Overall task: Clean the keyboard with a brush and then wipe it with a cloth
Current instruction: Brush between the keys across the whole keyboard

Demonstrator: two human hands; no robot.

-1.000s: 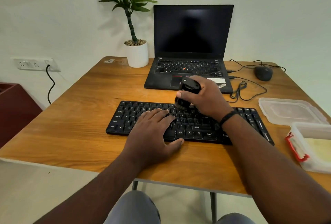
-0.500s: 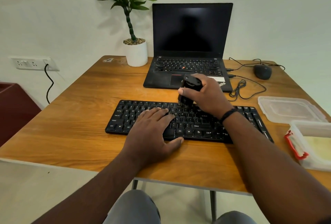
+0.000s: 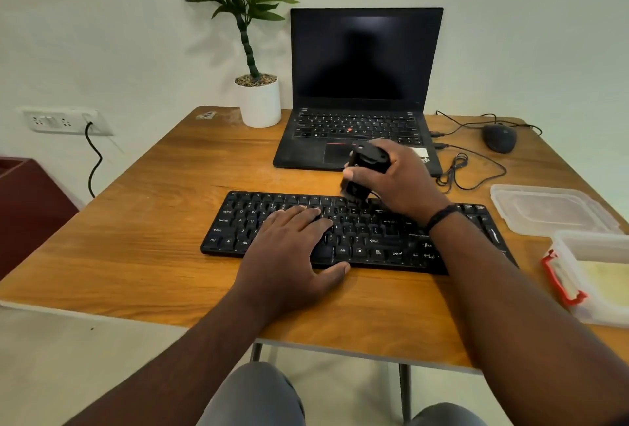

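Black wristband (image 3: 442, 216), grey trousers (image 3: 258, 395)

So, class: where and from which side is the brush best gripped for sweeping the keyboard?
Grip the brush round its stubby black body from above, as the right hand does. It stands upright with its lower end down at the keyboard top row, so only the upper body is free. The left hand rests flat on the keys.

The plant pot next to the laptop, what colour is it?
Plain white pot, seen in the head view.
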